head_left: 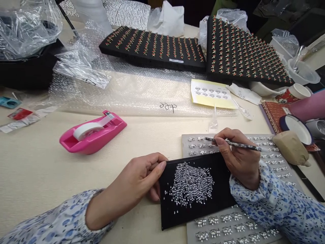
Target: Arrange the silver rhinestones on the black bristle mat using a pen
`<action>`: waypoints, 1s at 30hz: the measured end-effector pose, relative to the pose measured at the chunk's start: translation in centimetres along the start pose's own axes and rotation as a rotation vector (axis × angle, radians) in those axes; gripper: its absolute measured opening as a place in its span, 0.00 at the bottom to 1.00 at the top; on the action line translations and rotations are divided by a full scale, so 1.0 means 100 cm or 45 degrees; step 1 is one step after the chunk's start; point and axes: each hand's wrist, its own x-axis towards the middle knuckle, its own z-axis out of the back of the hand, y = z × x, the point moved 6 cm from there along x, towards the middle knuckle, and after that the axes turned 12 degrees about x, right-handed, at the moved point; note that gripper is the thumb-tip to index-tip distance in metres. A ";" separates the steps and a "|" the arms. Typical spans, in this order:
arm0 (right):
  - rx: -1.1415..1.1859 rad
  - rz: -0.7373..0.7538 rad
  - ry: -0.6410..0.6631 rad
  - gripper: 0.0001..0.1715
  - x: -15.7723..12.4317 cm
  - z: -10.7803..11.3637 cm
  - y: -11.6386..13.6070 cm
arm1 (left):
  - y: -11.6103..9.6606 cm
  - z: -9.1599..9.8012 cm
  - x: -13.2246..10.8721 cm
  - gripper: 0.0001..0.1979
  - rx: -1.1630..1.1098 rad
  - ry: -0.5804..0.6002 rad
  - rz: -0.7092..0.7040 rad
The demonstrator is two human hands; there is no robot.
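Observation:
My left hand point(142, 178) pinches the upper left corner of a black tray point(220, 189), thumb on top and fingers beneath. Many small clear rhinestones point(191, 184) lie in a patch on that tray. In my right hand point(237, 156) is a slim pen-like tool point(241, 145) with a black and white pattern, its dark tip pointing left. The tip is over silvery star-shaped pieces point(200, 139) set in rows on a grey foam board point(185, 142). The tray lies across the board and hides its middle; whether a stone sits on the tip is too small to tell.
A pink tape dispenser point(93, 134) stands at left. Black foam boards point(152, 61) with red and green pieces are at the back. A label sheet point(210, 93) lies on bubble wrap point(132, 98). To the right are a beige lump point(290, 147) and a paper cup point(294, 95).

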 end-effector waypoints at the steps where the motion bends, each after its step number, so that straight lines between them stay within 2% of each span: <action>1: -0.009 0.002 0.002 0.03 0.000 0.000 0.000 | 0.000 0.000 0.000 0.14 -0.004 0.002 0.002; 15: -0.052 0.023 0.045 0.02 0.001 -0.002 0.001 | 0.000 0.000 0.000 0.15 -0.010 0.000 0.000; 30: 0.025 0.027 0.037 0.04 0.001 -0.002 0.000 | 0.001 0.000 -0.001 0.14 -0.026 -0.010 -0.021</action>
